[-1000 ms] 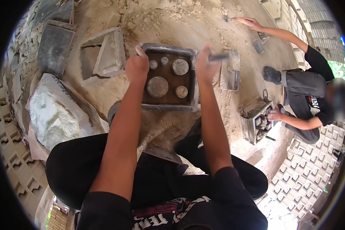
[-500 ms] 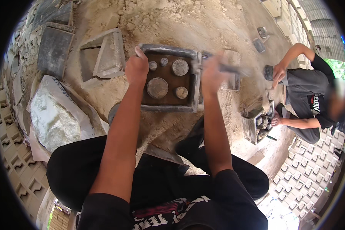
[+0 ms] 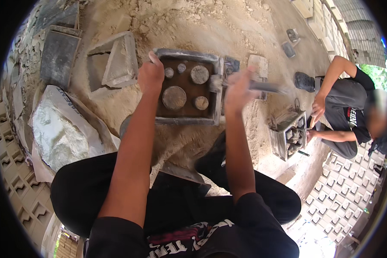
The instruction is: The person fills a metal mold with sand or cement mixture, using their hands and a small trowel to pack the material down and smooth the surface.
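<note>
A rectangular dark grey moulding frame [image 3: 187, 121] lies on the sandy ground before me, filled with brown sand. Several round grey pieces are set in that sand, the largest a wide disc [image 3: 174, 98] at the lower left. My left hand [image 3: 151, 76] is closed on the frame's upper left side, thumb up. In my right hand [image 3: 239, 92], blurred by motion, is a hammer [image 3: 268, 87] whose handle points right. Its head is at the frame's right wall; whether they touch I cannot tell.
Left lie a broken sand block [image 3: 118, 60], dark boards [image 3: 58, 58] and an open sack of pale powder [image 3: 58, 129]. Right of the frame is a flat grey block [image 3: 258, 64]. A co-worker [image 3: 342, 112] sits at the right by another filled box [image 3: 281, 139].
The hammer and my right hand have shifted slightly, with the head now over the frame's right wall. My left hand keeps its hold. The co-worker's upper hand has moved down toward the box.
</note>
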### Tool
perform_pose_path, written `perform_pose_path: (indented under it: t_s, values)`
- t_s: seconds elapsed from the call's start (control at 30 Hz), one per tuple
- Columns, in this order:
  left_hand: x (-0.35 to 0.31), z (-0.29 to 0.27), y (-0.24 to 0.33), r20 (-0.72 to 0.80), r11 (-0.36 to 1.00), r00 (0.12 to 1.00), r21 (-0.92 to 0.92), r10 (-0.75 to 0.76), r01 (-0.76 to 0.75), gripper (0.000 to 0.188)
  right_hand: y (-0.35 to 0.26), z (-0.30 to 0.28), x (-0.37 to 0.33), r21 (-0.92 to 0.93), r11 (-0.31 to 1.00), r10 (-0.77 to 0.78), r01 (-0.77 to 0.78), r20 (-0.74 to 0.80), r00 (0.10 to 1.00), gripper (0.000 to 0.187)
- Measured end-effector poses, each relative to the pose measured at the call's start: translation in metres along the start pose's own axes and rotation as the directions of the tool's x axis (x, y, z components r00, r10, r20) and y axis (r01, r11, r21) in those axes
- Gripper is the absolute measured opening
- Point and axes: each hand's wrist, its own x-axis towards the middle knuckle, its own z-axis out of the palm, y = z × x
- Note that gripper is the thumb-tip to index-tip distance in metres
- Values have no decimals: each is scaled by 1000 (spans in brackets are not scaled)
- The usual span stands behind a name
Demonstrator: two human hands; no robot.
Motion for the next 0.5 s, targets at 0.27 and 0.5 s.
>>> perform_pose_path:
  t_s: [0.27,0.5]
  values:
    - [-2,2,-3,7,1000,1000,-13,-2,2,73,-24,19,-15,-68,992,103,-105,-27,994,33]
    - [1,-1,-2,6,999,999,16,-40,40,73,-1,9,-11,-99,995,31,-29,11,999,33]
